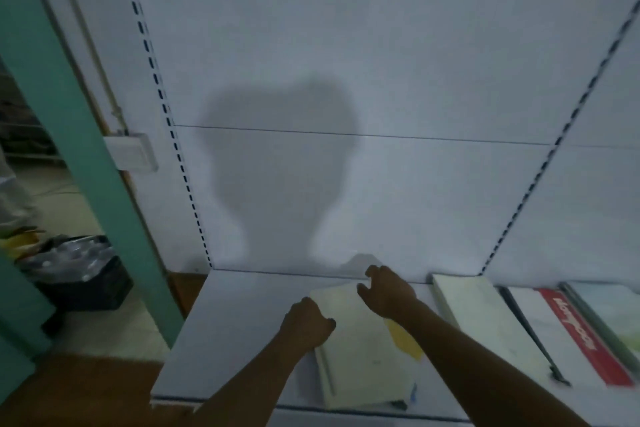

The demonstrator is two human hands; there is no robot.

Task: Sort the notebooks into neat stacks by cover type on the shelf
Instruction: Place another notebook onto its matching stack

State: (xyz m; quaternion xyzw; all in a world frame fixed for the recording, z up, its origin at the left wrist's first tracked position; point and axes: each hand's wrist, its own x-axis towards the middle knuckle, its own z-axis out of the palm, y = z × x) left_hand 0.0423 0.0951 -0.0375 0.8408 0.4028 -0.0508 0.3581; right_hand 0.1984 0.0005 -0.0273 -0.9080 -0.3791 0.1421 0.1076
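Hands [306, 321] on shelved cream notebook [360, 354]

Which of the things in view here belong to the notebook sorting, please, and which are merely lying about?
For the job:
cream notebook stack under both hands
left hand
right hand
pale notebook
red-striped notebook
greenish notebook
shelf

Lying about:
black crate
white wall box

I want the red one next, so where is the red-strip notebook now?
In the head view, the red-strip notebook lies flat at the shelf's far right, between a cream notebook on its left and a pale green one on its right.
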